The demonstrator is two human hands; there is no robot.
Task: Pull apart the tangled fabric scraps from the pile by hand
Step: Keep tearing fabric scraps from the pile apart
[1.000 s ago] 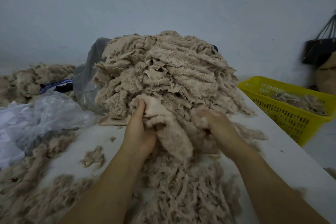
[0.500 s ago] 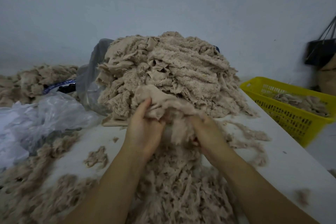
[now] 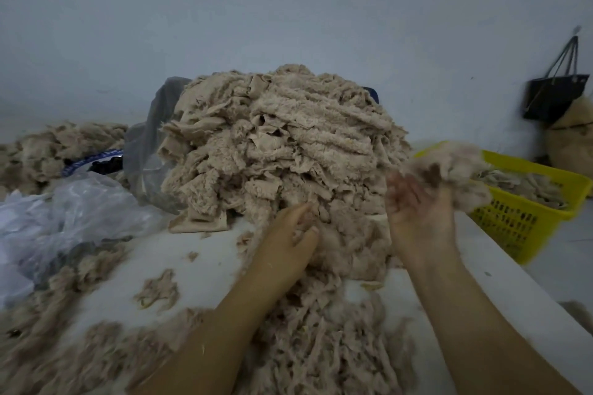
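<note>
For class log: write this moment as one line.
left grip: holds pile | right grip: raised, scrap tuft at fingertips | yellow basket: behind tuft

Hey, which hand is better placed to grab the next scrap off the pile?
Left. The left hand digs into the pile at its base; the right hand is raised, a fluffy clump at its blurred fingertips, beside the yellow basket.

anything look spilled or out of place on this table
Nothing looks damaged, but loose scraps and fluff lie strewn over the white table in front and left of the pile, not in the yellow basket; a crumpled plastic bag sprawls at the left. Looks like working mess, not an accident.
</note>
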